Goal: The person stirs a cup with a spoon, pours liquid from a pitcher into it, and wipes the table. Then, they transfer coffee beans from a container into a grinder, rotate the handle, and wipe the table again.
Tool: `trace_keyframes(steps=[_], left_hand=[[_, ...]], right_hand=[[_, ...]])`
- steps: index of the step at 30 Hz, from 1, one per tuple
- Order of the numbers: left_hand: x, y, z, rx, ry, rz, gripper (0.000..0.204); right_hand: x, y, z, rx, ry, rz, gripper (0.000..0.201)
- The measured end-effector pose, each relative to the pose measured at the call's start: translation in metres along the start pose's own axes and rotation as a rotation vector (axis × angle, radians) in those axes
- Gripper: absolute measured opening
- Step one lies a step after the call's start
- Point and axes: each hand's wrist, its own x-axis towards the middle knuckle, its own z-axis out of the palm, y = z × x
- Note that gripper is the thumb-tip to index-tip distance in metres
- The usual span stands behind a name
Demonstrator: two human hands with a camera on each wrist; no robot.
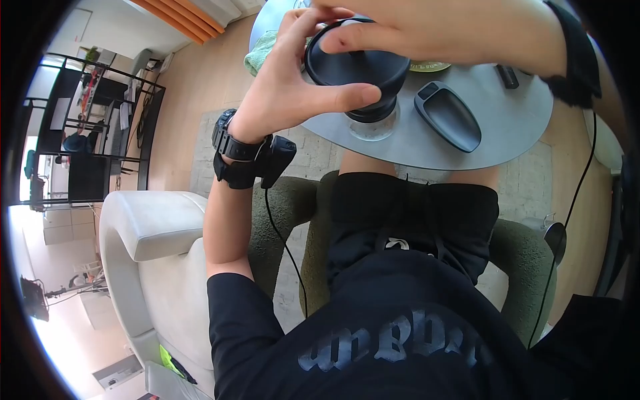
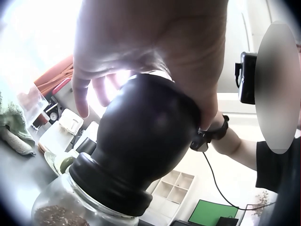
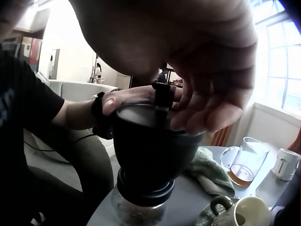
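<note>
A black hand coffee grinder [image 1: 360, 70] stands on a grey round table [image 1: 493, 133]. Its clear glass jar [image 2: 51, 193] has brown grounds inside. My left hand [image 1: 283, 90] grips the wide upper body from the side, its thumb along the near rim. Over the top, my right hand [image 1: 387, 37] holds the lid area, thumb on the lid and fingers at the far side. From the right wrist, a short upright shaft [image 3: 163, 99] shows at the lid's centre, beside the curled right fingers. The right palm hides part of the top.
A black scoop-shaped tray [image 1: 448, 119] lies right of the grinder, with a small black object [image 1: 507, 77] farther right. Behind are a green towel [image 3: 211, 174], a mug [image 3: 249, 212] and a glass jug [image 3: 249, 162] of amber liquid. Cables hang from both wrists.
</note>
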Motion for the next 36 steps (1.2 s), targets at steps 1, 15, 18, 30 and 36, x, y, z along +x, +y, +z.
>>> trace_keyframes(steps=[1,15,18,30,36], left_hand=[[-0.002,-0.005,-0.002,-0.031,-0.011,0.024,0.089],[0.003,0.007,0.008,-0.063,0.013,-0.078,0.083],[0.002,0.008,0.01,-0.054,0.032,-0.057,0.081],[0.006,-0.003,0.015,-0.066,0.077,0.116,0.09],[0.0,0.001,-0.001,-0.168,-0.046,-0.152,0.095]], right_hand=[[-0.001,0.004,-0.012,0.078,-0.055,-0.014,0.028],[0.015,0.032,0.005,-0.036,0.015,-0.251,0.03],[0.015,0.024,-0.003,-0.055,-0.03,-0.183,0.028],[0.029,0.027,0.027,0.122,-0.06,0.03,0.023],[0.024,0.028,0.021,-0.171,0.092,-0.172,0.034]])
